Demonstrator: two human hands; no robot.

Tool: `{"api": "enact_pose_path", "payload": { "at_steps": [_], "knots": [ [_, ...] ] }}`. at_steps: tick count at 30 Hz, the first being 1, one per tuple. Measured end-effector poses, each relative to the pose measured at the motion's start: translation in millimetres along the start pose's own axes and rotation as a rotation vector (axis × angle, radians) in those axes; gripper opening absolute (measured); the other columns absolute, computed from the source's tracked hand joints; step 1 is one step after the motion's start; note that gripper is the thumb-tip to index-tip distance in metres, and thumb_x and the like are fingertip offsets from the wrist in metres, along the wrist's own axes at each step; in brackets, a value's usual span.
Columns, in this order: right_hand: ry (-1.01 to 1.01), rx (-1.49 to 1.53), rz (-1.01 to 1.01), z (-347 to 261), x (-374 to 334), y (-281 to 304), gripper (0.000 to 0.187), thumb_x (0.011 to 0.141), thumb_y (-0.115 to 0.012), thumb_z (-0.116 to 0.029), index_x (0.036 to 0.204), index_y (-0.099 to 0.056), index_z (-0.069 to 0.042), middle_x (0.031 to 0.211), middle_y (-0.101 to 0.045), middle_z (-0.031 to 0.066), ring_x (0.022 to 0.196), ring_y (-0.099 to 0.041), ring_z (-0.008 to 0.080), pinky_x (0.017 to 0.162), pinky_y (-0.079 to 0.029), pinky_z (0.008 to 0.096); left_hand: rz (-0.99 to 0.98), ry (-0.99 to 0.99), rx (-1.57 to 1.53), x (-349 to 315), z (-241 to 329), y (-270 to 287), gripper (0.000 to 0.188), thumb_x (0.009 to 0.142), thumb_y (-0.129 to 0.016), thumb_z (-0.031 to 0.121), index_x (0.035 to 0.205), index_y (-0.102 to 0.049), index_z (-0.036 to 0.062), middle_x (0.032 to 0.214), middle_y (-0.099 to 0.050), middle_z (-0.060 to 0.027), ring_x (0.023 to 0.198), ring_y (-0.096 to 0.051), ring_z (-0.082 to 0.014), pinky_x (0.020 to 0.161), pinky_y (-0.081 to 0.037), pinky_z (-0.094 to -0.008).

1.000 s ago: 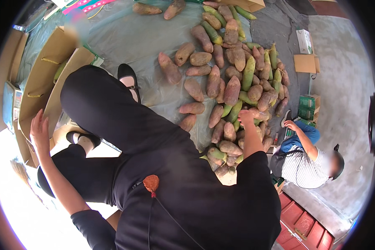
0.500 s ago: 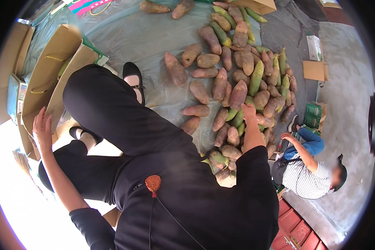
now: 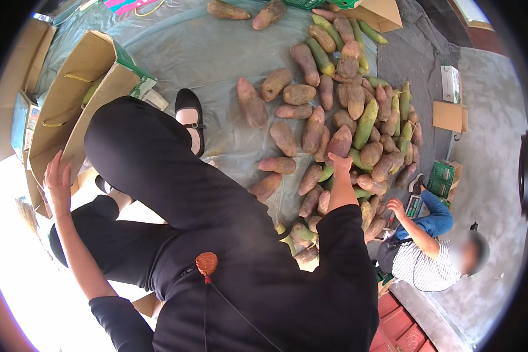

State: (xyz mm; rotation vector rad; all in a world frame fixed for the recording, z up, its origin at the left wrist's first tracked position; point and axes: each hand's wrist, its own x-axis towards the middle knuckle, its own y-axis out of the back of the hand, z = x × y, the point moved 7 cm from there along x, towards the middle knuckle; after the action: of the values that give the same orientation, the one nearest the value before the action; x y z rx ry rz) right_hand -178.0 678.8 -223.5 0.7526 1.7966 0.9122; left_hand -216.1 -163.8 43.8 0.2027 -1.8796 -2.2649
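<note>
My right hand (image 3: 341, 165) is closed about the near end of a pinkish-brown, radish-like root (image 3: 339, 142) that lies on the heap. Its fingertips are partly hidden against the root. Around it are more such roots and long green ones (image 3: 366, 122), piled together. My left hand (image 3: 57, 183) hangs by the near edge of an upright cardboard box (image 3: 79, 108), fingers loosely apart and holding nothing. Inside that box a green root (image 3: 92, 91) partly shows.
Crumpled plastic sheeting (image 3: 223, 56) lies under the heap. My shoe (image 3: 188, 117) rests on it. At right a person in a striped shirt (image 3: 431, 267) sits by a scale (image 3: 413, 206). Further cartons (image 3: 449, 114) and green boxes (image 3: 443, 176) stand by the heap's far right.
My right hand has shifted left onto the near end of the root, which stays in place among its neighbours. My left hand keeps beside the box. The whole view has moved slightly.
</note>
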Motion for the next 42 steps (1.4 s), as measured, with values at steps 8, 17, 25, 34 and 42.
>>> {"api": "enact_pose_path", "payload": {
  "at_steps": [8, 17, 25, 34, 42],
  "knots": [
    [0.045, 0.21, -0.213, 3, -64, -3, 0.092, 0.058, -0.085, -0.021, 0.13, -0.037, 0.01, 0.127, -0.049, 0.0205, 0.113, -0.052, 0.0288, 0.094, -0.041, 0.0378, -0.075, 0.087, 0.01, -2, -7, -5, 0.036, 0.088, -0.057, 0.015, 0.124, -0.055, 0.0104, 0.104, -0.061, -0.0108, 0.1, -0.057, -0.0281, 0.089, -0.043, -0.0398],
    [0.133, 0.083, -0.393, 89, -56, -33, 0.073, 0.064, -0.081, -0.032, 0.119, -0.05, 0.003, 0.111, -0.058, 0.0158, 0.102, -0.057, 0.0261, 0.088, -0.045, 0.0355, -0.082, 0.05, -0.056, 7, -2, -14, 0.037, 0.088, -0.056, 0.012, 0.126, -0.054, 0.0109, 0.105, -0.06, -0.0121, 0.098, -0.059, -0.0297, 0.087, -0.044, -0.0401],
    [0.413, -0.8, -0.149, -45, -28, -14, 0.061, 0.08, -0.061, -0.018, 0.135, -0.033, -0.017, 0.143, -0.032, 0.0119, 0.121, -0.047, 0.0325, 0.095, -0.044, 0.0429, 0.032, -0.041, -0.036, -1, -10, 2, 0.038, 0.087, -0.058, 0.01, 0.124, -0.055, 0.0097, 0.111, -0.061, -0.0129, 0.101, -0.059, -0.0282, 0.087, -0.045, -0.0374],
    [0.486, -0.905, -0.371, 24, 70, -90, 0.054, 0.078, -0.052, -0.01, 0.131, -0.047, -0.001, 0.153, -0.011, 0.0112, 0.139, -0.011, 0.0377, 0.11, -0.027, 0.041, 0.02, 0.069, 0.175, 0, 7, 14, 0.038, 0.08, -0.065, 0.017, 0.117, -0.06, 0.0074, 0.099, -0.064, -0.0111, 0.095, -0.061, -0.0257, 0.084, -0.045, -0.0366],
    [0.529, -1.063, -0.235, -34, 64, -44, 0.068, 0.072, -0.065, -0.019, 0.133, -0.041, 0.002, 0.136, -0.04, 0.0221, 0.124, -0.039, 0.0345, 0.101, -0.039, 0.0344, 0.009, 0.115, 0.083, 2, -5, -2, 0.039, 0.081, -0.064, 0.025, 0.117, -0.059, 0.0105, 0.1, -0.063, -0.0077, 0.1, -0.058, -0.0256, 0.09, -0.04, -0.0388]
  ]
}}
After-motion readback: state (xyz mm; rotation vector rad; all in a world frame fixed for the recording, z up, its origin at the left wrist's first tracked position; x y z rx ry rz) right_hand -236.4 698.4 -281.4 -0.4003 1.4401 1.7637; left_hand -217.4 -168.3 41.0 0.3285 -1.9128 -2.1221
